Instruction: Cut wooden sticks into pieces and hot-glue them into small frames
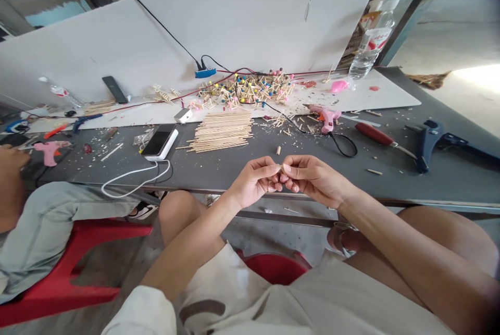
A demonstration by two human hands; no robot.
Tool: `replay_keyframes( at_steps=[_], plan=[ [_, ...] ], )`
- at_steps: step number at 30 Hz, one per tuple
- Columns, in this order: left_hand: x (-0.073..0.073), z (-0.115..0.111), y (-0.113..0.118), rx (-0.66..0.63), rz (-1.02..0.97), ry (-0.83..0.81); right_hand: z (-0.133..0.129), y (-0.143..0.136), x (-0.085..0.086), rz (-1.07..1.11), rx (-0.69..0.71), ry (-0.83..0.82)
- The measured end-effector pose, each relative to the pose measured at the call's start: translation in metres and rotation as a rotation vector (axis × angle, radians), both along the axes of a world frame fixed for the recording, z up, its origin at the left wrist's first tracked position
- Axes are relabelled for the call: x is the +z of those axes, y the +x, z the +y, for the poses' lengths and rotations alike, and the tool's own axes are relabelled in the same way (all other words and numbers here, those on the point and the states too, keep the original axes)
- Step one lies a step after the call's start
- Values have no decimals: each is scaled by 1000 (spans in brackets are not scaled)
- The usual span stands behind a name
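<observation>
Over the front edge of the table, my left hand (258, 178) and my right hand (314, 177) meet fingertip to fingertip. Thumb and fingers of each are pinched together around something tiny, mostly hidden, that I cannot make out. Just beyond the fingertips a short wooden piece (278, 150) lies on the dark table. A stack of thin wooden sticks (222, 132) is to the left of it. Behind that spreads a heap of small stick pieces with coloured balls (250, 87). A pink glue gun (327, 117) rests to the right, beyond my right hand.
On the right lie a red-handled tool (374, 133) and a dark blue cutter (428, 145). A phone on a white power bank (161, 143) trails a white cable at left. A bottle (373, 40) stands at the back right. Another person's arm (11, 184) is far left.
</observation>
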State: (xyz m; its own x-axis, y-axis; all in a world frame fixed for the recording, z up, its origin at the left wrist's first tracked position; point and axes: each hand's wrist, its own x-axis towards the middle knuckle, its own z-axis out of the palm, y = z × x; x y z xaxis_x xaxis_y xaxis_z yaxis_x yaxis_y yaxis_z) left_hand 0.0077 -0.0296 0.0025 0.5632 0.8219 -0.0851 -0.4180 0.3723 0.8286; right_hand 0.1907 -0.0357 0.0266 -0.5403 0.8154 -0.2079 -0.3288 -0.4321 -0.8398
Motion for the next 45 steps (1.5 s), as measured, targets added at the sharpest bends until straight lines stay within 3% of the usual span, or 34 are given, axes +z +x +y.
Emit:
replay_keyframes(
  at_steps=[30,45],
  plan=[
    [-2,1,0,-16,-20,7,0,2,-3,15,5,-14],
    [10,-1,5,35,-18,34,4,2,-1,70,-7,0]
  ],
)
